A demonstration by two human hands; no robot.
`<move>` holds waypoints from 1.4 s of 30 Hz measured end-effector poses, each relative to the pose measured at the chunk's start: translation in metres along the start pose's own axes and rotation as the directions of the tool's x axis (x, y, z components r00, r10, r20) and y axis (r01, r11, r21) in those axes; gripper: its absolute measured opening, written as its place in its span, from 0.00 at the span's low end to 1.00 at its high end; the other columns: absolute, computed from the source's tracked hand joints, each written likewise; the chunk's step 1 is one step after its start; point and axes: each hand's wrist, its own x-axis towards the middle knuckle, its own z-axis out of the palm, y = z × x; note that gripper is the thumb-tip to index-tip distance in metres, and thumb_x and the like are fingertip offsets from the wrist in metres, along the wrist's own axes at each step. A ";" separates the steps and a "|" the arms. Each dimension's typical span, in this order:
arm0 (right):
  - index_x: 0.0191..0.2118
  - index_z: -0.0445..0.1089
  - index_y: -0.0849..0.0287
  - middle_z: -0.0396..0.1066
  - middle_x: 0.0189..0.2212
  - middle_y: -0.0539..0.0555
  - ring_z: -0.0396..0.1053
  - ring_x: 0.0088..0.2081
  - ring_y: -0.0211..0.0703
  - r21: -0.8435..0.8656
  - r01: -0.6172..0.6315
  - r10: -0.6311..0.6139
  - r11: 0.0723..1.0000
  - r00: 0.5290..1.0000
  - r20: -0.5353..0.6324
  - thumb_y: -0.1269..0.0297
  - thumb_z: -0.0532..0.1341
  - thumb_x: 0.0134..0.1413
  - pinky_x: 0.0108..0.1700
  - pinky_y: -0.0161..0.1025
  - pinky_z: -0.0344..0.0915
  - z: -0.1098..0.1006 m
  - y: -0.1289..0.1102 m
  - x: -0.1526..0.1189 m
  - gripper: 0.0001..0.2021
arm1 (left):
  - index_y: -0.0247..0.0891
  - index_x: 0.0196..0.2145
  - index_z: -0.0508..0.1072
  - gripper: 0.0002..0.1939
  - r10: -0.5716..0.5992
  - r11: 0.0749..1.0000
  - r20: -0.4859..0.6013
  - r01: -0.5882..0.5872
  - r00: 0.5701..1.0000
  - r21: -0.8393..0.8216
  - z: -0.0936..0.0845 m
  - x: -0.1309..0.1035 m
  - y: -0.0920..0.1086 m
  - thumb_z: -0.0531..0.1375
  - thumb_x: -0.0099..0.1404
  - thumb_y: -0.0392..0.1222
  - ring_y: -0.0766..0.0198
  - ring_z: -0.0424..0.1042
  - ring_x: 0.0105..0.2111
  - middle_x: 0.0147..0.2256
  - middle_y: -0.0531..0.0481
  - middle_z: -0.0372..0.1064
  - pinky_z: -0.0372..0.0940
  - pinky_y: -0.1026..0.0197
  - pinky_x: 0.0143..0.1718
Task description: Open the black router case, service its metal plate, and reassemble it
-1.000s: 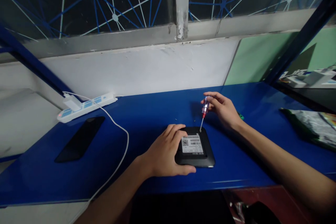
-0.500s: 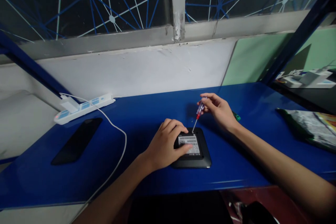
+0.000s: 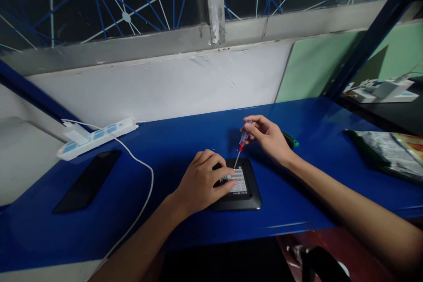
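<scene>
A flat black device [image 3: 254, 200] with rounded corners and a white printed label [image 3: 241, 181] lies face down on the blue table. My left hand [image 3: 201, 180] holds it at its left side, thumb across the label and index fingertip beside the screwdriver tip. In my right hand [image 3: 266, 136] is a screwdriver [image 3: 243, 137] with a clear purplish handle and red collar, pinched between thumb and fingers. Its shaft tilts down to the label's upper edge. Whether a screw sits under the tip is hidden by the fingertip.
Behind my right wrist lies a green-handled object [image 3: 291, 140]. A black phone [image 3: 87, 181] and a white power strip [image 3: 99, 137] with a trailing cable [image 3: 150, 185] are at left. A shiny packet [image 3: 390, 154] lies at right on the blue table [image 3: 185, 134].
The screwdriver tip has shifted slightly left and toward me on the device. My left index finger has come up against the tip. The whole view has moved a little.
</scene>
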 end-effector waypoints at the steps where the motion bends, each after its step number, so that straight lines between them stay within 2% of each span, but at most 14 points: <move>1: 0.44 0.69 0.56 0.76 0.32 0.51 0.71 0.25 0.36 -0.001 0.006 -0.006 1.000 1.000 -0.006 0.51 0.67 0.54 0.33 0.41 0.71 0.000 0.000 0.000 0.17 | 0.42 0.41 0.78 0.08 0.003 1.000 0.000 -0.003 1.000 0.003 0.000 -0.001 0.000 0.62 0.69 0.46 0.57 0.66 0.41 0.38 0.49 0.72 0.60 0.52 0.44; 23: 0.43 0.70 0.56 0.76 0.31 0.51 0.71 0.25 0.36 0.048 -0.005 0.007 0.999 0.999 -0.041 0.51 0.68 0.52 0.32 0.41 0.71 -0.004 -0.006 0.001 0.17 | 0.40 0.43 0.74 0.09 -0.010 1.000 -0.022 0.010 1.000 0.007 0.001 -0.004 0.002 0.62 0.69 0.46 0.56 0.68 0.42 0.40 0.49 0.73 0.62 0.51 0.45; 34: 0.43 0.70 0.55 0.76 0.32 0.51 0.73 0.26 0.38 0.036 -0.020 0.020 0.999 1.000 0.007 0.49 0.68 0.52 0.33 0.42 0.73 -0.001 0.000 -0.002 0.18 | 0.40 0.41 0.73 0.08 -0.025 0.999 -0.013 0.026 1.000 0.031 0.000 -0.004 0.002 0.61 0.69 0.46 0.56 0.68 0.42 0.40 0.49 0.72 0.61 0.50 0.45; 42: 0.43 0.71 0.56 0.76 0.31 0.51 0.72 0.25 0.37 0.085 -0.008 0.011 0.996 0.999 -0.037 0.52 0.68 0.53 0.31 0.40 0.71 -0.006 -0.003 0.003 0.16 | 0.40 0.48 0.69 0.17 -0.129 0.992 0.046 0.128 0.991 0.015 -0.001 -0.004 0.001 0.61 0.68 0.52 0.52 0.67 0.46 0.47 0.45 0.69 0.62 0.45 0.51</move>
